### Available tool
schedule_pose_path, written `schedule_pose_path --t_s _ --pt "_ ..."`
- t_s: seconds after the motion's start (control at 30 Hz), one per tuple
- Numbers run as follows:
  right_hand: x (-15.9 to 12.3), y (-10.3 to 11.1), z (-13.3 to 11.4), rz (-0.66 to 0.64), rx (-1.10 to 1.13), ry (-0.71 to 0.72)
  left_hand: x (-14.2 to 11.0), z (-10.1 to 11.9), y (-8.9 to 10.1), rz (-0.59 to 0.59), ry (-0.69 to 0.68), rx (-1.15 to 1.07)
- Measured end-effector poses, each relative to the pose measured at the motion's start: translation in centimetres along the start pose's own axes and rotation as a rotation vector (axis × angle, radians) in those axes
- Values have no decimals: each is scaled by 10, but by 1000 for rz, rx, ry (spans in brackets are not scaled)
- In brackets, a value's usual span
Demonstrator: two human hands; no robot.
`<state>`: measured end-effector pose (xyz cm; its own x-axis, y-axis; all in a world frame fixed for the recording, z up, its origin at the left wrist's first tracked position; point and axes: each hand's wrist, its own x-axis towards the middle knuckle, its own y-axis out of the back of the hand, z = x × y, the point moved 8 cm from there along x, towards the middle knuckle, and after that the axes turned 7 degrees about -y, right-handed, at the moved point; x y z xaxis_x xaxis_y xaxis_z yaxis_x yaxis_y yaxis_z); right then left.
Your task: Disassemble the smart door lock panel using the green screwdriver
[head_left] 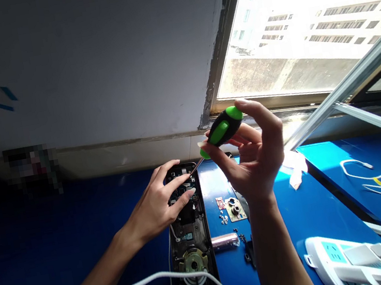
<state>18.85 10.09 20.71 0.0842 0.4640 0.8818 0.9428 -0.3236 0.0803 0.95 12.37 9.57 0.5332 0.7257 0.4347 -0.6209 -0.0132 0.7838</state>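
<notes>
A green and black screwdriver (224,129) is gripped in my right hand (257,155), its shaft slanting down to the left. The tip meets the upper part of an opened black device housing (199,224), close to my left fingertips. My left hand (163,194) lies over the circuit board at the housing's top end, fingers spread and touching it. Part of the board is hidden beneath that hand. Lower in the housing sits a round speaker-like part (194,261).
Right of the housing lie small screws (223,218), a small board with a round part (235,209), a red board (220,203) and a pinkish cylinder (225,241). A white cable (144,280) crosses the foreground. A power strip (343,258) and window frame are at right.
</notes>
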Motion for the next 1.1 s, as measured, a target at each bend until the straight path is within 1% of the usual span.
schedule_pose_path --t_s 0.23,0.5,0.8,0.97,1.1 --pt "0 1 1 -3 14 -23 -1 -2 -3 -17 7 -3" --pt "-2 -3 10 -51 -76 -78 0 -2 -2 -34 31 -23" --pt "-5 -8 2 -54 -59 12 0 -4 -4 -22 15 -32" --pt "-7 -14 7 -96 -67 -7 -2 -5 -4 -18 7 -34" --pt "-7 -15 9 -82 -80 10 -3 -4 -3 -7 4 -42"
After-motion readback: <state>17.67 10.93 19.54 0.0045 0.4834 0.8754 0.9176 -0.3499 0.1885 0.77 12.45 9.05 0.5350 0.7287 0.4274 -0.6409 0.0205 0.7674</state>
